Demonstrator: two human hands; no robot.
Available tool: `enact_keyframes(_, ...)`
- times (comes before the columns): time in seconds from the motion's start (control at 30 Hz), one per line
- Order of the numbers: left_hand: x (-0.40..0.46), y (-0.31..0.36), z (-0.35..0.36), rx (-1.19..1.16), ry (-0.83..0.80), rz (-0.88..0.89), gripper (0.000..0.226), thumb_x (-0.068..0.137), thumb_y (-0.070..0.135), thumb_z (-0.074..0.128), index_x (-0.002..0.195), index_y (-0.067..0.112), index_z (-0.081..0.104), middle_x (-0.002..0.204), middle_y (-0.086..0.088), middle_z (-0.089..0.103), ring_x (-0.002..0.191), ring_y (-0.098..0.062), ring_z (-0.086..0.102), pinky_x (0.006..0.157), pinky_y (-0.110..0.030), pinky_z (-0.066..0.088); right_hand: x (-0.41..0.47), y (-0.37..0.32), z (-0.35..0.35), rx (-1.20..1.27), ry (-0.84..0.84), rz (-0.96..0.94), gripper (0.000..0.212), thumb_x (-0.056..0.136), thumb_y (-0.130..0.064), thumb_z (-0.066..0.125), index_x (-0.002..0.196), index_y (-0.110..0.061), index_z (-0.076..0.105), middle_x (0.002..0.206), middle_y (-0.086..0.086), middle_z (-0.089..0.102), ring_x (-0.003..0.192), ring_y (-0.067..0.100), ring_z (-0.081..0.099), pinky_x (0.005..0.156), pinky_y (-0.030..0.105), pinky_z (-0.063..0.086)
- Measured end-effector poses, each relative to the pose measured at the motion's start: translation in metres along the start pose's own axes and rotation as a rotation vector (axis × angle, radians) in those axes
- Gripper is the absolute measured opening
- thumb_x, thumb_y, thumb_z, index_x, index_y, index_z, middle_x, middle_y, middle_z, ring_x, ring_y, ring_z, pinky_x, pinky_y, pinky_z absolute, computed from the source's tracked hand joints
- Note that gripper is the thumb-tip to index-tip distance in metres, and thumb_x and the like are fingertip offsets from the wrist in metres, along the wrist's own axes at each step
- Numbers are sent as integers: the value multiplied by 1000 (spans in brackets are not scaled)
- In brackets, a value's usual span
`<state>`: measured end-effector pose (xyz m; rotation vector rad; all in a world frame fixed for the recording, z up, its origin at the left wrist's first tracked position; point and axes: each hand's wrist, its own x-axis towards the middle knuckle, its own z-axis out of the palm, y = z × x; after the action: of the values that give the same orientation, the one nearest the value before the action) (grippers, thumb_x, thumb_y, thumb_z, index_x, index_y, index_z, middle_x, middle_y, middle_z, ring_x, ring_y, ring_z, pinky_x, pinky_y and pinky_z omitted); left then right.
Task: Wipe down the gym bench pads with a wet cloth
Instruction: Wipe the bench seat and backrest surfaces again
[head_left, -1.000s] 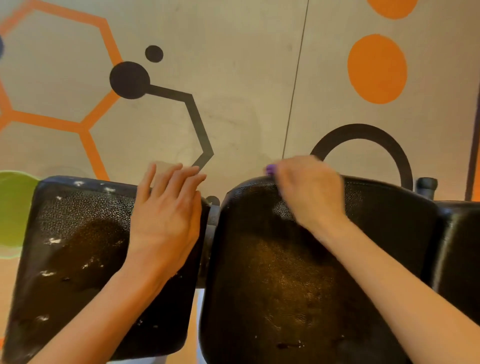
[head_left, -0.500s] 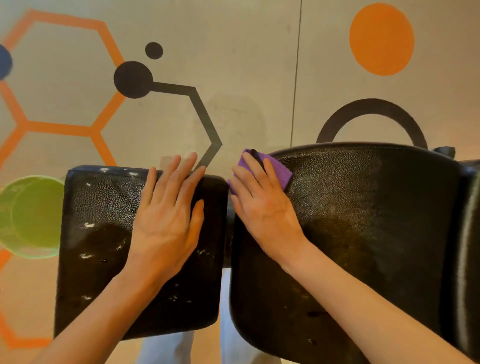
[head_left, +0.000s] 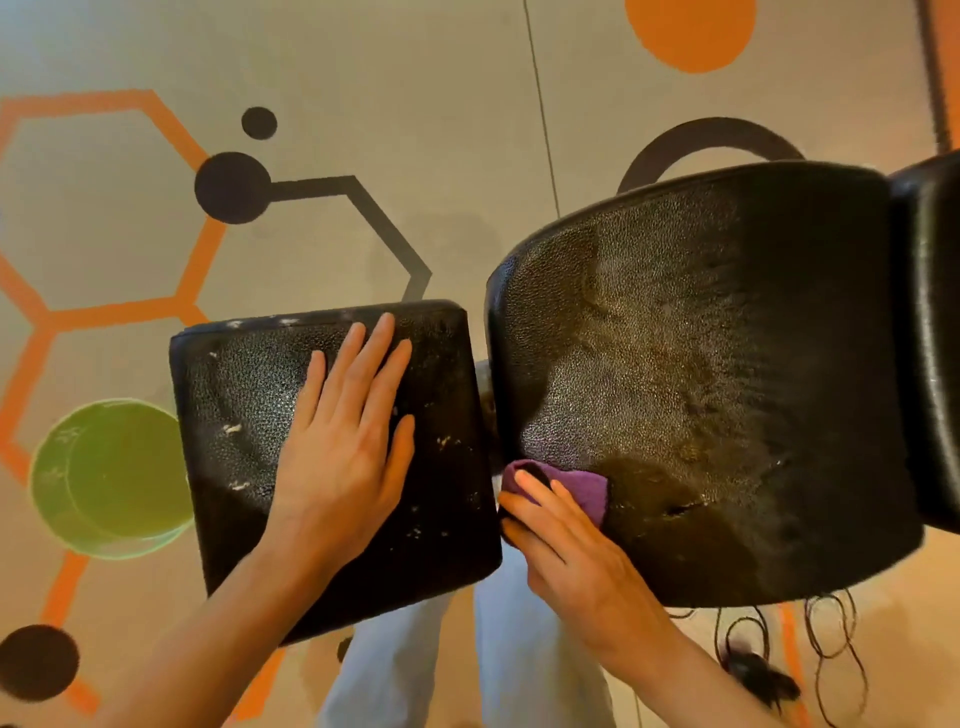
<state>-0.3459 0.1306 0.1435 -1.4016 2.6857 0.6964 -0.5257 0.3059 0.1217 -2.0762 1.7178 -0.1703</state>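
Two black textured bench pads lie side by side below me. The smaller square pad (head_left: 234, 415) on the left is scuffed with white flecks, and my left hand (head_left: 343, 447) rests flat on it with fingers spread. The larger pad (head_left: 717, 374) on the right looks damp and streaked. My right hand (head_left: 566, 545) presses a purple cloth (head_left: 582, 488) against the larger pad's near left edge, beside the gap between the pads. Most of the cloth is hidden under my fingers.
A green round bucket (head_left: 111, 478) stands on the patterned floor left of the small pad. A third black pad (head_left: 935, 338) adjoins at the right edge. Coiled black cable (head_left: 831, 649) lies on the floor at lower right. My light trousers (head_left: 467, 665) show beneath the gap.
My right hand has slid the purple cloth from the far left corner of the large pad down its left edge towards me. The left hand stays flat on the small pad.
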Motion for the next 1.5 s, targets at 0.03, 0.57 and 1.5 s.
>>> enact_keyframes(0.03, -1, -1, 0, 6, -6, 9, 60, 97, 30, 40, 152, 12, 27, 162, -4, 16, 152, -20, 6, 124, -35, -4, -8, -2, 0, 8, -2, -2, 35, 87, -4, 47, 116, -8, 67, 137, 3, 56, 141, 20, 35, 117, 40, 26)
enact_keyframes(0.57, -8, 2, 5, 54, 45, 70, 60, 94, 31, 38, 150, 10, 31, 161, -6, 19, 151, -23, 10, 123, -36, -3, -15, -20, 33, -252, 169, 284, 50, 94, -28, 59, 142, -26, 45, 157, -4, 30, 146, 27, 21, 116, 58, 12)
enact_keyframes(1.5, -46, 17, 31, 213, 86, 106, 58, 96, 34, 31, 150, 14, 27, 160, -3, 21, 150, -18, 14, 124, -33, 4, -40, -21, 44, -116, 500, 491, 43, 95, -13, 53, 139, -13, 50, 152, -1, 40, 141, 21, 36, 116, 36, 25)
